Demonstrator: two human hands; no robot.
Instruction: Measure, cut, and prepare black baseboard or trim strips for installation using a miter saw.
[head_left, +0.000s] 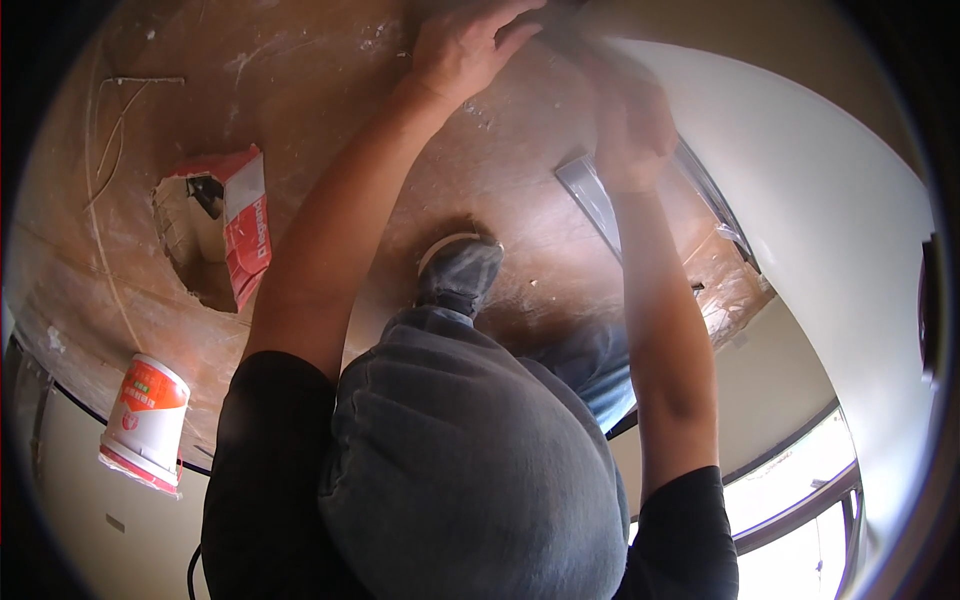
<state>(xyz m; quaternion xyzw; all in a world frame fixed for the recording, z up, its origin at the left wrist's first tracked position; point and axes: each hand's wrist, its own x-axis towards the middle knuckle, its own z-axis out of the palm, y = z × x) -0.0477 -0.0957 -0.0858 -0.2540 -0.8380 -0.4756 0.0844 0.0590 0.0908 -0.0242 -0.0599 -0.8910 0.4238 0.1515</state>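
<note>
Near the top edge, my left hand (465,55) reaches beside the base of the pale wall (770,130). Its thumb and forefinger are apart, with a gap between them. My right hand (637,125) is smeared by motion but looks curled closed, close to the same wall. A dark blurred shape (572,28) lies between the hands; I cannot make out its kind, or whether it is gripped. Under my right forearm, a flat grey shiny panel or tray (592,200) lies on the brown floor covering (340,90).
A torn red and white bag (247,225) lies open at left, something dark inside. Nearer stands a white and orange bucket (150,410). A cord (97,200) trails on the floor. My bent grey-trousered leg (470,440) and shoe (460,270) fill the middle. A window (800,500) is at lower right.
</note>
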